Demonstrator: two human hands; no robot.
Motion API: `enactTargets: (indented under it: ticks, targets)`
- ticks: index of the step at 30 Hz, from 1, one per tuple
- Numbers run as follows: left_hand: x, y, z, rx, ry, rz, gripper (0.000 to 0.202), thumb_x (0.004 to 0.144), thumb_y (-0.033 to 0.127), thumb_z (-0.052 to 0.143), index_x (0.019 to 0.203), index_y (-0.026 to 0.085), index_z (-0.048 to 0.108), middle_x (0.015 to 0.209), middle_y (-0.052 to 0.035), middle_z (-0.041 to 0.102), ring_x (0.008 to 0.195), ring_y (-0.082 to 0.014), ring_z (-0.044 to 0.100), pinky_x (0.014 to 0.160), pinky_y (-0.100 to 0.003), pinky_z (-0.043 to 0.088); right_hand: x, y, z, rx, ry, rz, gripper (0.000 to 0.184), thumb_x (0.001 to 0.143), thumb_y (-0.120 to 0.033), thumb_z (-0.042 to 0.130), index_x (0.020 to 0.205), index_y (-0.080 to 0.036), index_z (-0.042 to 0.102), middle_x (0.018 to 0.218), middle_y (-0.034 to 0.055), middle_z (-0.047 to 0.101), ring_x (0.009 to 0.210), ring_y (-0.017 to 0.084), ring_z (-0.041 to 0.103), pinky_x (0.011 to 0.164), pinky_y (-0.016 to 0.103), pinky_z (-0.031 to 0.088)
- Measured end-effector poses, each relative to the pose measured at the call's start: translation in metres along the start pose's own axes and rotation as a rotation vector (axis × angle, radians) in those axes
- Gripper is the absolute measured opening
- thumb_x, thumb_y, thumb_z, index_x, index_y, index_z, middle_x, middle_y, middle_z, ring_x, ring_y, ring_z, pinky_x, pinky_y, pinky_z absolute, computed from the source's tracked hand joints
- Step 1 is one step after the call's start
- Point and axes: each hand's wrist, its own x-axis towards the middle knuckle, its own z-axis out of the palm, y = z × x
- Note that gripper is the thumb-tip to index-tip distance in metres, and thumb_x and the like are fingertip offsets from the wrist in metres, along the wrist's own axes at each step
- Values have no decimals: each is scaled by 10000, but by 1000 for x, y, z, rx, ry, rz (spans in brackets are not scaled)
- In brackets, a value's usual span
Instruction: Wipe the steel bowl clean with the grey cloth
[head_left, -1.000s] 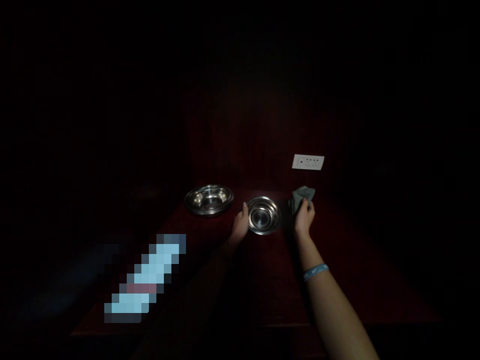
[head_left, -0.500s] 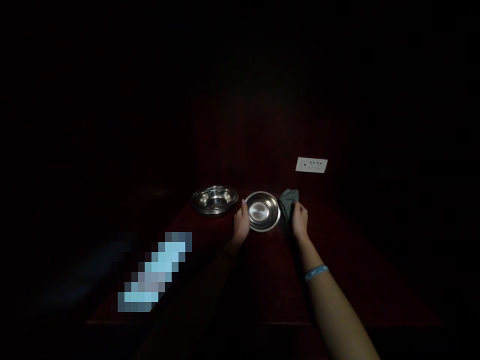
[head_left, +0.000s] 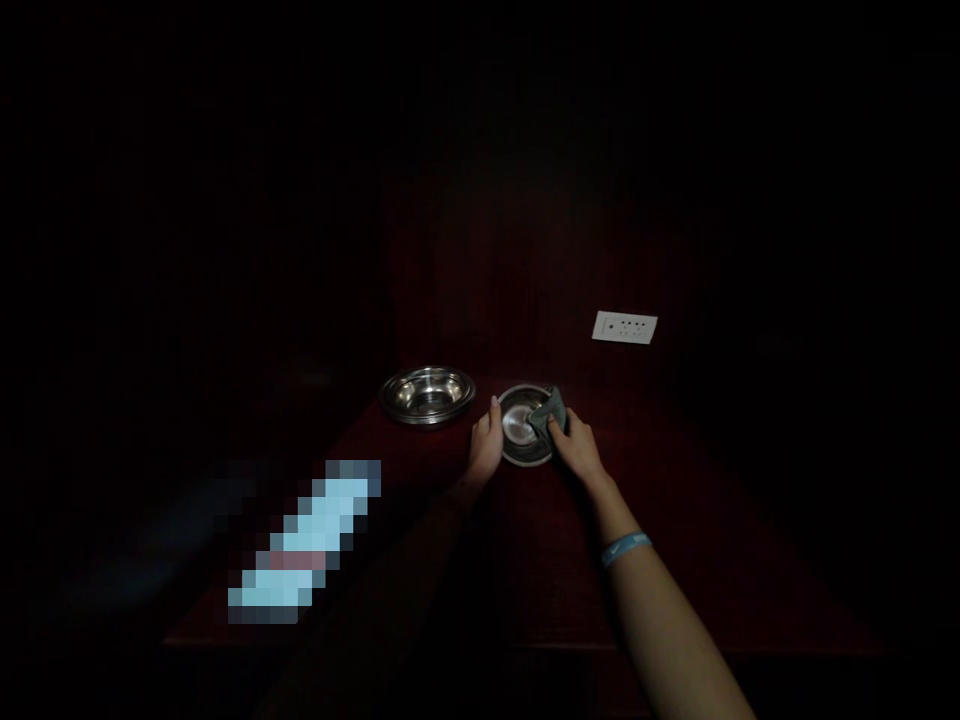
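A shiny steel bowl (head_left: 517, 424) is held over the dark red table, tilted so its inside faces me. My left hand (head_left: 487, 442) grips its left rim, thumb on the edge and the other fingers hidden behind. A grey-green cloth (head_left: 550, 414) is pinched in my right hand (head_left: 580, 446), draped over the bowl's right rim and reaching inside. A blue band circles my right wrist. To the left, other steel bowls (head_left: 427, 397) sit, seemingly stacked, on the table.
The dark red table (head_left: 675, 560) has its front edge near the bottom of the view. A bright pixelated patch (head_left: 307, 545) lies at the left. On the back wall is a white socket plate (head_left: 625, 327). Everything around is very dark.
My right hand has moved left, bringing the cloth from beside the bowl onto its right rim and inside. My left hand keeps its grip on the bowl.
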Motion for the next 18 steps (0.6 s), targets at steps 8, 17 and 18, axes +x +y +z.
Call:
enactTargets:
  ticks: [8, 17, 18]
  targets:
    - [-1, 0, 3, -41, 31, 38, 627, 976, 560, 259, 964, 147, 732, 1009, -173, 755, 1046, -281, 682, 941, -350, 501, -3, -2, 3, 161, 45, 31, 401, 800, -531, 647, 1028, -201, 659, 932, 58, 737, 846, 206, 681, 789, 301, 517]
    - [-8, -1, 7, -118, 34, 247, 479, 954, 509, 408, 707, 197, 674, 760, -97, 722, 784, -239, 671, 787, -333, 512, -3, -1, 4, 215, 131, 170, 461, 750, -549, 692, 1016, -174, 731, 933, 83, 762, 883, 232, 703, 766, 292, 526]
    - [-8, -2, 8, -132, 35, 255, 470, 949, 507, 422, 695, 199, 669, 735, -92, 712, 765, -236, 665, 777, -331, 510, -3, -1, 4, 200, 126, 181, 459, 754, -550, 690, 999, -164, 739, 924, 93, 763, 877, 237, 706, 755, 290, 524]
